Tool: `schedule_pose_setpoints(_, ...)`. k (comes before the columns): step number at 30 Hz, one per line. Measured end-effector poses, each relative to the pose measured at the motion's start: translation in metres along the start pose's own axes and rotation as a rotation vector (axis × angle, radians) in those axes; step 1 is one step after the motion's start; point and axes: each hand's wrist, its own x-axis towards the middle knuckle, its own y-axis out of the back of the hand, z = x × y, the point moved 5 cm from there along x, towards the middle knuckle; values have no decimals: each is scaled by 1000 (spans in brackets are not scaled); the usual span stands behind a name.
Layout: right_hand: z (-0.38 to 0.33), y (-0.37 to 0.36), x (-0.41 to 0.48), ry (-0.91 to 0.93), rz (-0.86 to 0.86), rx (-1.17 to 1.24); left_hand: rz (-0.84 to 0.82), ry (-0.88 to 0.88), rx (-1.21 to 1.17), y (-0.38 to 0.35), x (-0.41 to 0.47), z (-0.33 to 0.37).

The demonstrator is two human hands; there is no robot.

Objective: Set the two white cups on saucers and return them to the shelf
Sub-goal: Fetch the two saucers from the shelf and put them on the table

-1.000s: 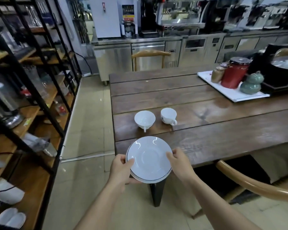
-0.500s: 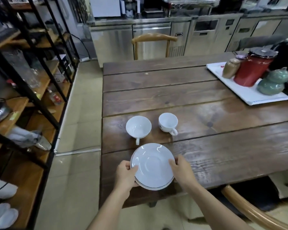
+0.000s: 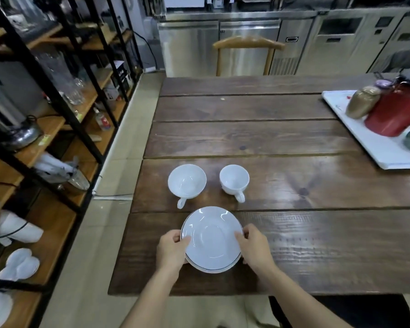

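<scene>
Two white cups stand upright on the wooden table: a wider cup on the left and a smaller cup on the right, both handles pointing toward me. Just in front of them I hold stacked white saucers with dark rims, low over the table's near planks. My left hand grips the left rim and my right hand grips the right rim. A second saucer edge shows beneath the top one.
A black-framed wooden shelf with glassware and white dishes runs along the left. A white tray with a red canister and jars sits at the table's right. A wooden chair stands at the far end.
My hands have carried the saucers forward from beyond the table's edge to over its near planks, close to the cups. The cups have not moved.
</scene>
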Motion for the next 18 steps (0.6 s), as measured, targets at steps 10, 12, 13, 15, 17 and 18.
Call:
schedule_pose_setpoints(10, -17, 6, 0, 42, 33, -457, 113, -141, 702, 3, 1, 17)
schedule_pose_setpoints(12, -17, 3, 2, 36, -21, -518, 74, -122, 760, 2, 2, 18)
schedule_pose_setpoints(13, -16, 3, 4, 50, -41, -520, 51, -104, 774, 1, 1, 18)
schedule_pose_setpoints(15, -17, 6, 7, 93, -38, -463, 13, -89, 777, -1, 4, 17)
schedule_pose_setpoints(17, -17, 9, 7, 133, 3, -352, -22, -111, 736, -1, 3, 20)
schedule_pose_setpoints(18, -16, 10, 5, 158, 22, -291, -32, -131, 702, 0, 1, 21)
